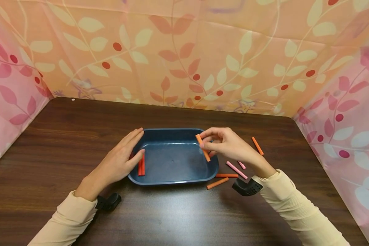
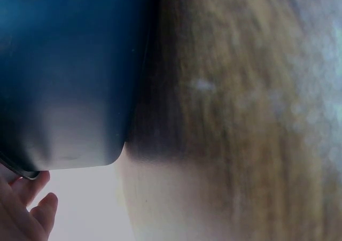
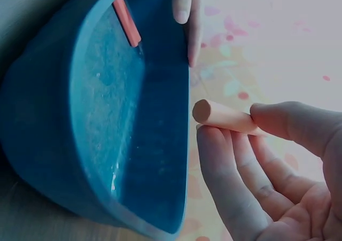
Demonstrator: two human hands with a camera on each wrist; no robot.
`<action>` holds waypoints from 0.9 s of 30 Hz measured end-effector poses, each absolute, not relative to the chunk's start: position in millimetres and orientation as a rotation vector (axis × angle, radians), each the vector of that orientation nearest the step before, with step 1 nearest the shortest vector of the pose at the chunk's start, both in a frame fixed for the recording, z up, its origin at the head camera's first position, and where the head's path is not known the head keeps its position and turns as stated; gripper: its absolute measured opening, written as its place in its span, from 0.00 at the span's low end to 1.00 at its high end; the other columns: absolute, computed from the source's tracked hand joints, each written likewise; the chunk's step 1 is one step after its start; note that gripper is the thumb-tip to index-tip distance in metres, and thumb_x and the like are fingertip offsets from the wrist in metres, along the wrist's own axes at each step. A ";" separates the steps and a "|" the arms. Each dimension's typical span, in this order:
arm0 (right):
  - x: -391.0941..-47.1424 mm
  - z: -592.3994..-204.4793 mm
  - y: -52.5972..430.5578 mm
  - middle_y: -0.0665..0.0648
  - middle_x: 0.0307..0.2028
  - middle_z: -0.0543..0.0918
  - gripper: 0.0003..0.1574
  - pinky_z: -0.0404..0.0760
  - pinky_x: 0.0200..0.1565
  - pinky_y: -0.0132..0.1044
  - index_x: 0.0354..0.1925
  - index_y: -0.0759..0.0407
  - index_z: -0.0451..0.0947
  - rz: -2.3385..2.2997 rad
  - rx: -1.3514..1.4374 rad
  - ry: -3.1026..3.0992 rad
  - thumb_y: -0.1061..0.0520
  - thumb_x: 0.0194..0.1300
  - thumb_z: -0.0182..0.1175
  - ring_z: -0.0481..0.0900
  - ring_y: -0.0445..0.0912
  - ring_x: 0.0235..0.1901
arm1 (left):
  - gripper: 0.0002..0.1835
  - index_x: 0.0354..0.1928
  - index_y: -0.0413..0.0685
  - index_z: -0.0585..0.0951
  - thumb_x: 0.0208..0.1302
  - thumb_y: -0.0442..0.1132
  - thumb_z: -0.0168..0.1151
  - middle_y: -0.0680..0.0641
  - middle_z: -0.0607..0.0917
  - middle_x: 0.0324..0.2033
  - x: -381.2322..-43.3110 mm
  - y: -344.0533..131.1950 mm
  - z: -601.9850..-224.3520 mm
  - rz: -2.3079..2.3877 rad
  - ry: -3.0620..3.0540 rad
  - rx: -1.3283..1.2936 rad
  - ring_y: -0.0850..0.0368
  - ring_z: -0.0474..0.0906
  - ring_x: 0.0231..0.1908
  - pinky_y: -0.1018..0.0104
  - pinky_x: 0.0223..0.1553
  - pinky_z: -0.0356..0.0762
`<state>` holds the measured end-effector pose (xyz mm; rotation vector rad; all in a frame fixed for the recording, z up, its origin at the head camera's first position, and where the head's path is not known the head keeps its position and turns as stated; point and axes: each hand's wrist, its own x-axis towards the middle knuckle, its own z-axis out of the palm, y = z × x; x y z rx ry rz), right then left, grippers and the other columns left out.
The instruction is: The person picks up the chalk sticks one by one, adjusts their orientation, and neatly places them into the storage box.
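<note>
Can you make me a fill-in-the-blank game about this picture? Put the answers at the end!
1. In the head view, the right hand pinches a stick coloured ____.
2. The tray is dark ____.
3. The red sticks lie ____ the tray (inside or outside).
4. The pink sticks lie nearer the right hand than the ____ hand.

Answers: orange; blue; inside; left.
</note>
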<state>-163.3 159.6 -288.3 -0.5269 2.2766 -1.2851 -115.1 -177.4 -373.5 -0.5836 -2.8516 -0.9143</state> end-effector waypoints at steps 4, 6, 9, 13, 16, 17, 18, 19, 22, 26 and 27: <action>-166.7 -288.6 152.4 0.66 0.46 0.85 0.25 0.87 0.42 0.46 0.59 0.65 0.76 -1.301 -0.505 2.285 0.56 0.67 0.63 0.87 0.48 0.36 | 0.35 0.76 0.43 0.58 0.73 0.43 0.56 0.41 0.57 0.77 -114.7 -178.1 -373.8 -0.915 -2.854 -0.579 0.41 0.52 0.76 0.37 0.71 0.56; -168.2 -288.6 149.1 0.66 0.47 0.85 0.25 0.87 0.42 0.45 0.59 0.65 0.76 -1.308 -0.499 2.282 0.56 0.67 0.63 0.86 0.48 0.37 | 0.35 0.76 0.42 0.58 0.72 0.43 0.56 0.41 0.57 0.76 -114.7 -178.0 -374.2 -0.912 -2.852 -0.580 0.41 0.52 0.76 0.36 0.70 0.57; -170.5 -289.8 144.0 0.65 0.46 0.84 0.25 0.88 0.42 0.46 0.59 0.66 0.75 -1.324 -0.502 2.262 0.57 0.67 0.63 0.86 0.48 0.37 | 0.35 0.76 0.43 0.58 0.72 0.43 0.56 0.41 0.58 0.76 -114.8 -177.9 -375.0 -0.905 -2.853 -0.579 0.41 0.52 0.76 0.36 0.70 0.57; -173.5 -292.0 136.6 0.65 0.45 0.85 0.25 0.88 0.42 0.47 0.59 0.68 0.75 -1.337 -0.517 2.233 0.58 0.67 0.62 0.86 0.47 0.35 | 0.35 0.77 0.43 0.57 0.72 0.43 0.56 0.41 0.57 0.77 -114.7 -178.2 -375.3 -0.907 -2.863 -0.574 0.41 0.52 0.76 0.36 0.70 0.57; -175.6 -293.2 130.9 0.66 0.46 0.85 0.24 0.87 0.42 0.50 0.59 0.67 0.75 -1.337 -0.516 2.224 0.58 0.67 0.62 0.86 0.46 0.34 | 0.36 0.77 0.44 0.57 0.72 0.43 0.56 0.41 0.57 0.77 -114.5 -178.2 -374.7 -0.909 -2.874 -0.570 0.41 0.51 0.76 0.37 0.71 0.56; -176.1 -293.5 129.0 0.67 0.46 0.84 0.24 0.87 0.42 0.51 0.59 0.67 0.75 -1.338 -0.514 2.220 0.59 0.67 0.62 0.86 0.46 0.34 | 0.35 0.77 0.44 0.57 0.73 0.43 0.56 0.41 0.56 0.77 -114.7 -178.0 -374.7 -0.906 -2.878 -0.569 0.41 0.51 0.77 0.37 0.71 0.55; -176.7 -294.1 127.4 0.67 0.47 0.84 0.24 0.87 0.42 0.52 0.59 0.67 0.75 -1.340 -0.511 2.214 0.59 0.67 0.62 0.86 0.46 0.34 | 0.35 0.77 0.44 0.56 0.73 0.43 0.56 0.41 0.56 0.77 -114.6 -177.8 -374.3 -0.907 -2.879 -0.570 0.42 0.51 0.77 0.37 0.71 0.55; -177.5 -294.7 125.9 0.67 0.47 0.84 0.24 0.87 0.43 0.53 0.59 0.67 0.75 -1.341 -0.509 2.210 0.59 0.67 0.62 0.87 0.46 0.33 | 0.35 0.77 0.44 0.56 0.73 0.43 0.56 0.42 0.56 0.77 -114.4 -177.6 -373.9 -0.910 -2.880 -0.570 0.42 0.51 0.77 0.37 0.72 0.55; -179.8 -297.0 121.4 0.68 0.47 0.84 0.24 0.86 0.43 0.55 0.59 0.67 0.74 -1.359 -0.507 2.189 0.60 0.67 0.62 0.86 0.46 0.33 | 0.35 0.77 0.44 0.57 0.73 0.43 0.55 0.41 0.57 0.77 -114.5 -177.2 -373.4 -0.915 -2.877 -0.571 0.42 0.51 0.77 0.37 0.71 0.55; -182.4 -300.4 115.2 0.69 0.47 0.84 0.24 0.86 0.44 0.56 0.59 0.67 0.74 -1.376 -0.507 2.173 0.60 0.67 0.62 0.86 0.46 0.33 | 0.35 0.77 0.43 0.57 0.73 0.43 0.55 0.41 0.57 0.77 -114.8 -176.8 -372.9 -0.914 -2.876 -0.570 0.41 0.51 0.77 0.37 0.71 0.55; -182.5 -301.1 113.6 0.69 0.48 0.84 0.24 0.86 0.44 0.56 0.59 0.67 0.75 -1.377 -0.506 2.172 0.60 0.67 0.62 0.86 0.46 0.33 | 0.35 0.77 0.43 0.57 0.73 0.43 0.55 0.41 0.57 0.77 -115.0 -176.8 -373.2 -0.914 -2.878 -0.569 0.41 0.51 0.77 0.37 0.71 0.55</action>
